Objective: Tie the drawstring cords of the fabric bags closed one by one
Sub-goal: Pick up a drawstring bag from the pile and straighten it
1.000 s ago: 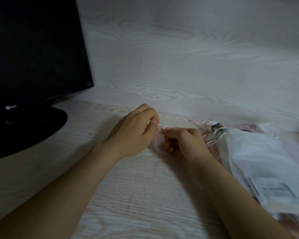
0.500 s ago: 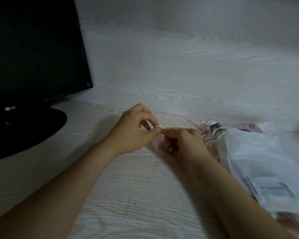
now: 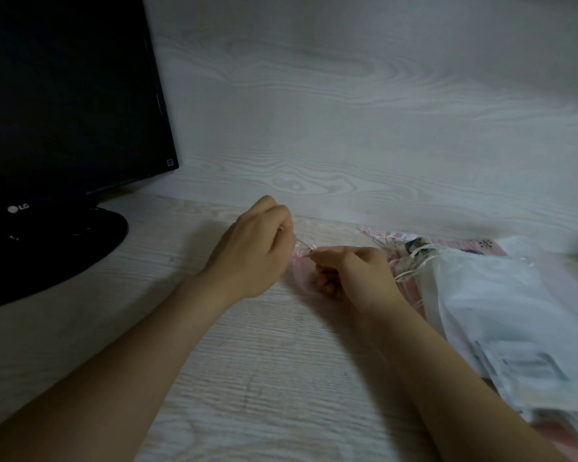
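Observation:
A small sheer pink fabric bag [image 3: 300, 273] lies on the pale wood desk between my hands, mostly hidden by them. Its thin white drawstring cord [image 3: 307, 245] forms a small loop above the bag's mouth. My left hand [image 3: 252, 253] has its fingers curled and pinches one end of the cord. My right hand [image 3: 351, 273] pinches the cord at the loop with thumb and forefinger, its other fingers curled under against the bag. A heap of more pink and white drawstring bags [image 3: 411, 261] with loose cords lies just right of my right hand.
A black LG monitor [image 3: 64, 95] on a round black stand [image 3: 80, 248] fills the left. A wood-grain wall [image 3: 347, 128] rises behind the desk. White plastic packets [image 3: 501, 315] are piled along the right edge, partly over the bags.
My left hand has drawn slightly left and back, away from my right hand, stretching the cord so a small loop shows between them. My right hand has barely moved.

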A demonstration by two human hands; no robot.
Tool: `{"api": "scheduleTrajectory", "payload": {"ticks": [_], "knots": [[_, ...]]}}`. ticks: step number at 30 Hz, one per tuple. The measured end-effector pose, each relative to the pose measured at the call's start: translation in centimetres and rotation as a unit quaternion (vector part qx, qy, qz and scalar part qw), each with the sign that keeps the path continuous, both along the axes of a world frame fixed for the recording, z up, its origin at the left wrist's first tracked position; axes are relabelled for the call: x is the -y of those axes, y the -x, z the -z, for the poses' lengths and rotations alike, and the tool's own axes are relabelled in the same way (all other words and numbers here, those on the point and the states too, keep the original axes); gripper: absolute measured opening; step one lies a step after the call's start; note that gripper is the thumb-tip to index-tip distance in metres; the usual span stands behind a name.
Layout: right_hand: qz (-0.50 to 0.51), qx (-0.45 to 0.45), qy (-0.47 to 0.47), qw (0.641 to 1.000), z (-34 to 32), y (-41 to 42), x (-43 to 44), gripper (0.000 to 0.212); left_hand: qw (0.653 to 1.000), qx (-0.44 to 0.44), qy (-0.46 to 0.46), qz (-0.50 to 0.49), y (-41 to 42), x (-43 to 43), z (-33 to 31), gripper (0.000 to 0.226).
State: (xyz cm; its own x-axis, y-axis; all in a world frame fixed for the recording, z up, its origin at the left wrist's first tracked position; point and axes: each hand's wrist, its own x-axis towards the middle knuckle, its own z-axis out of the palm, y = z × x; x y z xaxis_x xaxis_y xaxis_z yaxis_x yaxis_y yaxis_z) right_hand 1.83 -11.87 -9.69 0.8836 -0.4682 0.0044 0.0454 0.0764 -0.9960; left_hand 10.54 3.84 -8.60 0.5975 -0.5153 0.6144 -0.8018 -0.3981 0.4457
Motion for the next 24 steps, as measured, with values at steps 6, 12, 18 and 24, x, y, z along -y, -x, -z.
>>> {"api": "scheduleTrajectory", "payload": {"ticks": [6,12,18,24], "knots": [[-0.006,0.0,0.027,1.0,0.1,0.0,0.1,0.014,0.976,-0.216,-0.01,-0.007,0.4,0.0,-0.7,0.045],[-0.01,0.004,0.043,0.999,0.1,0.0,0.2,0.019,0.972,-0.233,0.033,-0.006,0.2,0.9,0.0,0.05],[-0.019,0.002,0.055,0.998,-0.1,0.3,-0.1,0.017,0.967,-0.239,0.015,0.087,-0.2,1.1,0.8,0.033],[-0.02,0.011,0.073,0.997,-0.1,0.4,0.1,0.011,0.969,-0.24,0.032,0.039,-0.9,1.0,1.1,0.02]]}}
